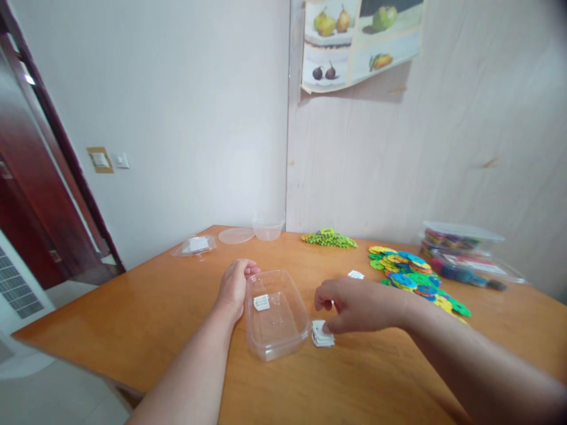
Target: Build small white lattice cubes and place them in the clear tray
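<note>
A clear rectangular plastic container [283, 345] sits on the table in front of me, with one small white printed card [261, 303] inside it. My left hand [234, 289] is closed against its far left side and steadies it. Just right of the container lies a small stack of white cards [322, 337]. My right hand [349, 304] is over this stack, its thumb touching the top; thumb and bent index finger are apart. Behind the right hand another white card or small pile [355, 274] lies on the table.
Colourful plastic discs [416, 277] spread to the right, with a green heap of pieces [330, 239] at the back. Filled clear boxes [465, 242] stand at the far right. A round lid [236, 236], a clear tub [268, 230] and a clear package [195, 245] are at back left.
</note>
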Demonstrator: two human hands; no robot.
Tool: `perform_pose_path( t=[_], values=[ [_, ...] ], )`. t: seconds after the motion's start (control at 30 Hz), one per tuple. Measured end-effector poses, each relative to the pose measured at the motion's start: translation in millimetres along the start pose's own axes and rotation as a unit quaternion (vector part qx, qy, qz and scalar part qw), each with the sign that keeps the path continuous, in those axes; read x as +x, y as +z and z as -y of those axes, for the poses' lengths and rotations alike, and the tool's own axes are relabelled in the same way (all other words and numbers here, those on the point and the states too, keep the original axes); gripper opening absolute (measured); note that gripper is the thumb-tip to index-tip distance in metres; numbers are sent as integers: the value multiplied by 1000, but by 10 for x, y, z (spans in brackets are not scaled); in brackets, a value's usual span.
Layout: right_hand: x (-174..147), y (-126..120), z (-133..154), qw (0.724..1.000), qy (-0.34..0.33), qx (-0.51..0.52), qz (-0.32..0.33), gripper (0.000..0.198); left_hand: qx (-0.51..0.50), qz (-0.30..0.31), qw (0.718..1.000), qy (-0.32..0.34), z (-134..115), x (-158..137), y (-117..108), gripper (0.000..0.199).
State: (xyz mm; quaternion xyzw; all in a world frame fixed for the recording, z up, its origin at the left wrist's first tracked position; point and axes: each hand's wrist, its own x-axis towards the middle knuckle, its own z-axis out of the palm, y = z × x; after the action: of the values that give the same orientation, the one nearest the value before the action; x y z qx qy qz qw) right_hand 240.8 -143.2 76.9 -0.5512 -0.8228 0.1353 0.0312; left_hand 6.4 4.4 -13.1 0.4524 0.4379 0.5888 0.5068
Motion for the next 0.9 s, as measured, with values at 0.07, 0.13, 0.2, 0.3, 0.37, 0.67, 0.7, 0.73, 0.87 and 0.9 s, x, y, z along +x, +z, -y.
perform_pose_path(
  t=[0.07,0.13,0.2,0.3,0.37,0.67,0.7,0.73,0.87,0.9],
  values=[
    [-53,8,15,1000,3,-6,16,44,-17,7,1000,-14,18,8,4,33],
    [-85,26,30,1000,8,-10,21,46,-29,13,999,-25,21,12,7,36],
    [-97,60,36,1000,8,-14,19,44,-33,16,999,-32,19,13,8,37],
    [-88,124,27,1000,5,-23,12,36,-35,23,999,-35,21,17,6,38],
    [-75,153,18,1000,3,-24,6,32,-37,26,998,-34,25,19,2,38],
    [-88,83,-21,1000,-5,-14,-21,24,-40,36,998,-39,1,4,4,38],
    [-86,60,-22,999,-3,-9,-39,21,-41,38,998,-40,2,5,6,38],
    [-79,34,-17,998,2,-2,-60,20,-42,39,998,-40,6,6,7,39],
    [11,-75,74,989,17,22,-146,22,-38,40,998,-32,36,17,3,41],
    [52,-95,116,987,13,20,-160,24,-37,40,998,-29,42,18,1,41]
  ],
)
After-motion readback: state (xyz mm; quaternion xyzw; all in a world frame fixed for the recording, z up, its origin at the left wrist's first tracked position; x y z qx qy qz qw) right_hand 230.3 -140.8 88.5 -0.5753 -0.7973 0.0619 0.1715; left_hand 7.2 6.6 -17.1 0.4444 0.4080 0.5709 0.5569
